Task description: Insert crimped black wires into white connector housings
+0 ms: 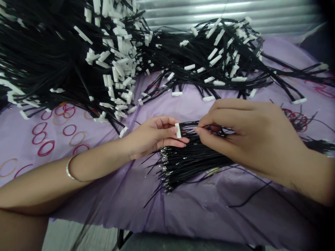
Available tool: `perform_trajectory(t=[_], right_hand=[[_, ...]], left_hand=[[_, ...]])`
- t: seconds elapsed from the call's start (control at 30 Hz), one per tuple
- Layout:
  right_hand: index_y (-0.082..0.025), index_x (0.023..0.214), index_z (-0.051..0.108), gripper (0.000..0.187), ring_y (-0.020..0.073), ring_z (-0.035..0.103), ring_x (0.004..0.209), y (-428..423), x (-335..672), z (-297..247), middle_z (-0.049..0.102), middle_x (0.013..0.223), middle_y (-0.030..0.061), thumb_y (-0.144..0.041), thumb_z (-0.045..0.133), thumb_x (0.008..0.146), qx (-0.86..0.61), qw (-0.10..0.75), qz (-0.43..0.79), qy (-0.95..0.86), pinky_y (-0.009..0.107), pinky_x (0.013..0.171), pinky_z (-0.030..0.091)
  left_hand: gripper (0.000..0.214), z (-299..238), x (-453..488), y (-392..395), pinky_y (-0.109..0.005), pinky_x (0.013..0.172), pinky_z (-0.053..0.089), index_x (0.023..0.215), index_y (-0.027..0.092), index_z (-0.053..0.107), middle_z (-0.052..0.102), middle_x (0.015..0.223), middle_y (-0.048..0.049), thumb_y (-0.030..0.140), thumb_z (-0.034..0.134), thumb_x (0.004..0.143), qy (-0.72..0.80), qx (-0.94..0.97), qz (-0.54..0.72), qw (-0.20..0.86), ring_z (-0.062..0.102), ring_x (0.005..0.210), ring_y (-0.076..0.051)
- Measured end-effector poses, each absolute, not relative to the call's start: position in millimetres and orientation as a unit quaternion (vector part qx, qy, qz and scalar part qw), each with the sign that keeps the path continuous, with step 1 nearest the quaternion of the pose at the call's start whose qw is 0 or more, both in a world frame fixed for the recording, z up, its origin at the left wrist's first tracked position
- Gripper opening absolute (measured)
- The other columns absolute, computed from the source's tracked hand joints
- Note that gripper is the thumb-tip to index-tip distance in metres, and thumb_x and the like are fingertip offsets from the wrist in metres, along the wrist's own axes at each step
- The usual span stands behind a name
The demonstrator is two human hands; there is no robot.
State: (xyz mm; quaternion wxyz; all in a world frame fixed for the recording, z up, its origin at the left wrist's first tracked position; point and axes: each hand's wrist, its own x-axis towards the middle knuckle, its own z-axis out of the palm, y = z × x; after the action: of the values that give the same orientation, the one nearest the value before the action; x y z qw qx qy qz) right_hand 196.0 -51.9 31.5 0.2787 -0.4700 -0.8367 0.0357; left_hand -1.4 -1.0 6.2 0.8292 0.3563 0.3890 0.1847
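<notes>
Between the thumb and fingers of my left hand [162, 133] is a small white connector housing [178, 130]. Several black wires [188, 124] run out of its right side toward my right hand [235, 129]. My right hand is closed in a pinch, thumb against forefinger, at these wires just right of the housing; a thin black wire appears to be in the pinch, though its tip is hard to make out. Under both hands lies a bundle of loose black wires [193, 157], their shiny metal crimped ends pointing left.
A big heap of black wire harnesses [65, 62] with white connectors fills the back left. More harnesses [204, 59] lie along the back. Red and yellow rubber bands [69, 130] are scattered on the purple tablecloth [110, 195]. A corrugated metal surface [209, 14] stands behind.
</notes>
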Motion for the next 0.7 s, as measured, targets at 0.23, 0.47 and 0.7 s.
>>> perform_trajectory(t=[0.23,0.47,0.7], right_hand=[[-0.014,0.071,0.062,0.013,0.0104,0.050,0.061,-48.0,192.1,15.6,0.055,0.066,0.0009,-0.018,0.058,0.082,-0.479,0.301,0.042,-0.823,0.025,0.054,0.036],[-0.014,0.077,0.063,0.010,0.0101,0.051,0.064,-47.7,189.7,6.7,0.056,0.071,0.0014,-0.017,0.058,0.084,-0.469,0.316,0.056,-0.823,0.024,0.058,0.039],[-0.013,0.082,0.063,0.006,0.0127,0.053,0.070,-46.8,185.6,-7.8,0.059,0.075,0.0039,-0.012,0.057,0.083,-0.454,0.333,0.113,-0.819,0.026,0.063,0.044]], left_hand=[[0.010,4.5,-3.3,-0.7,-0.022,0.076,0.057,0.089,0.008,0.054,0.068,0.080,-0.0078,0.001,0.047,0.089,0.379,0.355,0.179,0.836,0.071,0.079,-0.015],[0.010,3.5,-5.0,2.2,-0.025,0.077,0.056,0.089,0.007,0.055,0.068,0.080,-0.0079,0.000,0.048,0.087,0.372,0.329,0.180,0.850,0.071,0.080,-0.017],[0.011,-0.9,-6.7,4.3,-0.026,0.078,0.057,0.088,0.006,0.058,0.070,0.082,-0.0089,-0.001,0.050,0.085,0.344,0.307,0.186,0.867,0.071,0.078,-0.018]])
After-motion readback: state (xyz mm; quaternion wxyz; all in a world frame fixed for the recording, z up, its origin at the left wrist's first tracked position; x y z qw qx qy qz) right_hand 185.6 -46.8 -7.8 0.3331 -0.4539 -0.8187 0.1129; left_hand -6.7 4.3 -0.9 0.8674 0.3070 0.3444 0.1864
